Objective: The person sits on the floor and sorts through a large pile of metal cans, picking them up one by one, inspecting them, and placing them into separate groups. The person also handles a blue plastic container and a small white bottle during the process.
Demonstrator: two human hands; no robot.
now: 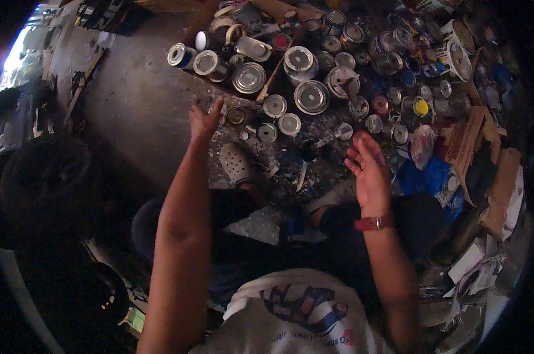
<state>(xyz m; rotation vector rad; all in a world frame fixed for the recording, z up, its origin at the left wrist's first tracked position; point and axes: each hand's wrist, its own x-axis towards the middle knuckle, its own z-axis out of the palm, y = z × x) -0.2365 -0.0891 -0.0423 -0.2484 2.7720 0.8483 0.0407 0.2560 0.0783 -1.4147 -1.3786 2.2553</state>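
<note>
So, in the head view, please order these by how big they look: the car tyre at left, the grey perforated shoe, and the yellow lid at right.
1. Car tyre, clearly largest.
2. Grey perforated shoe.
3. Yellow lid, smallest.
The fisheye shrinks things near the rim, so real sizes may differ.

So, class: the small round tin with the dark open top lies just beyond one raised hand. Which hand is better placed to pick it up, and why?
Probably the left hand. The small open tin sits right beside its fingertips, while the right hand hovers open, far across the paint-spattered floor, nearer other cans.
</note>
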